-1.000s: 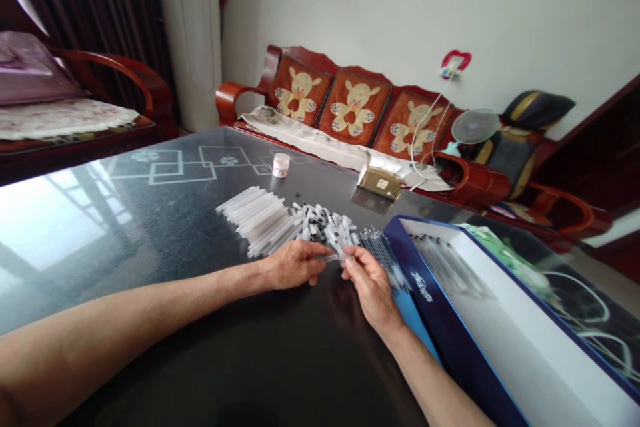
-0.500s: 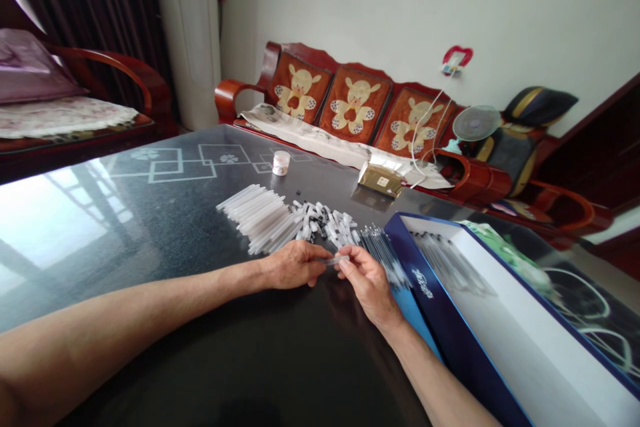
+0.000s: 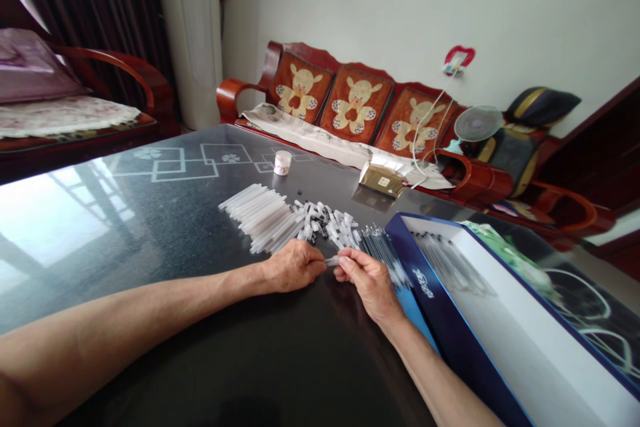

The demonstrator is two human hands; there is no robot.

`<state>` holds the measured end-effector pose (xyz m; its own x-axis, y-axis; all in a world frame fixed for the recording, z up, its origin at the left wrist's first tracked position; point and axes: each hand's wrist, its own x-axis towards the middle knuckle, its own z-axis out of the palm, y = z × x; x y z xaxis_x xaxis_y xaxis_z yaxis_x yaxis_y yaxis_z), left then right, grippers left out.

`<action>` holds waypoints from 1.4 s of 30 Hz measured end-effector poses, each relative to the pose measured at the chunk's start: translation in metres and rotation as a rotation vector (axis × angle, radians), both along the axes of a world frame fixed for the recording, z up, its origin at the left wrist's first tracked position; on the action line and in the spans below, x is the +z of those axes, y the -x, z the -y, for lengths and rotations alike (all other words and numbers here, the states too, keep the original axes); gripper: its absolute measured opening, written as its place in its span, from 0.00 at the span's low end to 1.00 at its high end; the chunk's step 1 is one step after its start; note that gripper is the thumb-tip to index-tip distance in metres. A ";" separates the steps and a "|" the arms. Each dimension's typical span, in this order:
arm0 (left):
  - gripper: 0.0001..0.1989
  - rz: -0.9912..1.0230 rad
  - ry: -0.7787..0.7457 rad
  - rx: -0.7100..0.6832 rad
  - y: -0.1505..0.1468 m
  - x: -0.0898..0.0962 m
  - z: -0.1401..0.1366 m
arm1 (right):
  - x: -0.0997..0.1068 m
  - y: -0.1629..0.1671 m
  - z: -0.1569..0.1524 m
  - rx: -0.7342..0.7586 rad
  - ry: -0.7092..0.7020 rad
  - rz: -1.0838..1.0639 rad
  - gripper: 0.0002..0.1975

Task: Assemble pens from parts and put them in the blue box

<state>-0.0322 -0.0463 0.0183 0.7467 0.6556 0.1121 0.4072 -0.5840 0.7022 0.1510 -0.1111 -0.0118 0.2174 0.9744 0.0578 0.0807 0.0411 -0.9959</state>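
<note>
Presently, the left hand [image 3: 295, 267] is curled on one end of a clear piece [image 3: 332, 261] and the right hand [image 3: 367, 280] pinches the other, above the table [image 3: 280, 360]. This appears to be a two-handed fitting step; the next move calls for steady, aligned grips. The box [image 3: 450, 327] stands at right; beyond the hands lie refills [image 3: 381, 252], caps [image 3: 343, 228] and tubes [image 3: 263, 213], then a cup [image 3: 283, 163].

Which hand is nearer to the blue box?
Right: the right hand is just left of the blue box; the left hand is farther left.
</note>
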 end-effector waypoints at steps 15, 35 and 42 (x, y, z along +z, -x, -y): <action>0.16 -0.049 -0.313 -0.045 -0.002 -0.012 0.008 | 0.009 -0.001 0.003 0.051 0.107 -0.109 0.16; 0.12 -0.031 -0.306 -0.070 -0.001 -0.012 0.010 | 0.042 0.005 0.016 0.217 -0.201 0.781 0.06; 0.16 0.051 -0.208 -0.179 0.002 -0.005 0.012 | 0.085 -0.012 0.040 0.305 -0.145 1.192 0.08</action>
<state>-0.0344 -0.0578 0.0137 0.8383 0.4731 0.2711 0.2519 -0.7770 0.5770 0.1634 -0.1515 0.0736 -0.2795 0.9441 0.1748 0.9010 0.3209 -0.2921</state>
